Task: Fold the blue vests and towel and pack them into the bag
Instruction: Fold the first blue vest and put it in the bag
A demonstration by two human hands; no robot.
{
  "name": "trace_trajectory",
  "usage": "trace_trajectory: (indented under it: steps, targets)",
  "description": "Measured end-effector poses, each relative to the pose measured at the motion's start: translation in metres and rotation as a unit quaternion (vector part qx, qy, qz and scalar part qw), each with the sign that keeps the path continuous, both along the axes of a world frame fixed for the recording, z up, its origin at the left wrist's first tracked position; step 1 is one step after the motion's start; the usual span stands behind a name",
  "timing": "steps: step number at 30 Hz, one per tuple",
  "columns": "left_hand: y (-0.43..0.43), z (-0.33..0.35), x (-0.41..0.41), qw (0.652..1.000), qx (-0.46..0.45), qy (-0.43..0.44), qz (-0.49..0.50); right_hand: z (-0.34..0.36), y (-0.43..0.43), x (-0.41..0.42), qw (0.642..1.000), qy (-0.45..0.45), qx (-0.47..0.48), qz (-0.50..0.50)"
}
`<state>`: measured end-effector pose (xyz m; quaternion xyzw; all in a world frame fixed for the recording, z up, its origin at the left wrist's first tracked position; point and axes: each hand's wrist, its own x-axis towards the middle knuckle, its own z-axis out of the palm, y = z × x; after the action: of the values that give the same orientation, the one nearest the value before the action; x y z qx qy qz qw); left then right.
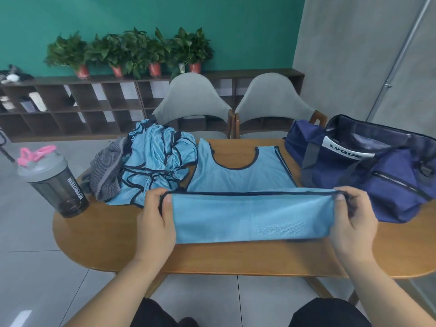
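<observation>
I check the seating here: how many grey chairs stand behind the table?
2. One chair stands at the far side of the table, behind the crumpled vests; the other chair stands beside it, nearer the bag. More may be outside the view.

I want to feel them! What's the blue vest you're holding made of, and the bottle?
The vest looks like thin sports mesh, probably polyester: fine woven texture, slight sheen. The bottle seems to be smoky see-through plastic, with a matte grey lid.

Both bare forearms are stretched forward. The left hand (154, 223) and right hand (354, 223) are held level, well apart; an end of the blue vest (252, 218) is pinched by each, thumb on top.
</observation>
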<state>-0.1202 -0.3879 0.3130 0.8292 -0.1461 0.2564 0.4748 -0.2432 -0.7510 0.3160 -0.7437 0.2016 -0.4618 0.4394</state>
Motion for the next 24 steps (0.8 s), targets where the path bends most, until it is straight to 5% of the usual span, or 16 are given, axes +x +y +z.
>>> trace_trajectory:
  steps: [5,8,15,18,24]
  targets:
    - [-0.027,0.012,0.078,0.988,-0.043,0.144,0.024,0.019,-0.022,0.066,0.98,0.196,-0.026,0.006]
    - [-0.038,-0.012,0.093,0.959,0.038,0.277,-0.038,-0.007,-0.031,0.088,0.947,0.314,-0.049,0.053]
    - [-0.012,-0.043,0.047,0.973,0.204,0.11,-0.015,-0.031,-0.02,0.047,0.935,0.324,-0.147,-0.014]
    - [-0.005,-0.033,0.038,0.954,0.272,0.128,-0.018,-0.026,-0.02,0.035,0.91,0.381,-0.163,-0.02]
    - [-0.021,0.018,0.077,0.965,0.167,0.201,-0.025,0.019,-0.02,0.053,0.931,0.35,-0.106,-0.016]
